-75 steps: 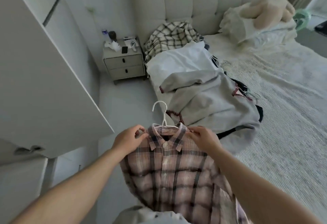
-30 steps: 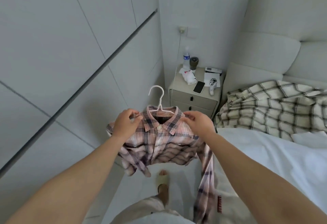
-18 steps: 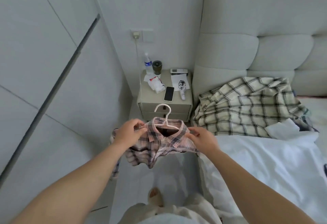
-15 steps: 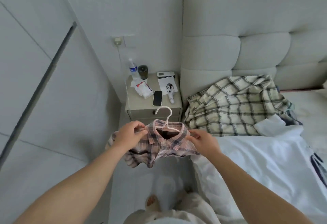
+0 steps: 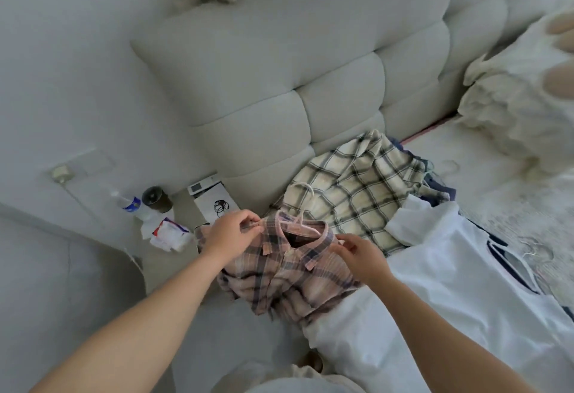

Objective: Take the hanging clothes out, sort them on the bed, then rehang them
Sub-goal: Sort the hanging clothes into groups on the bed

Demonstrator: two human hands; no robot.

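Your two forearms are bare right up to the frame's lower edge, left hand [image 5: 231, 232] and right hand [image 5: 362, 257] ringless and ungloved; you wear pale beige fabric trousers [image 5: 279, 380] below.

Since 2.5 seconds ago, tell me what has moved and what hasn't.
The pink plaid shirt on its white hanger has been carried up the bedside towards the headboard and lowered, bunching at the bed's edge near the cream plaid shirt. Left hand and right hand still pinch its shoulders. The clothes on the bed lie as before.
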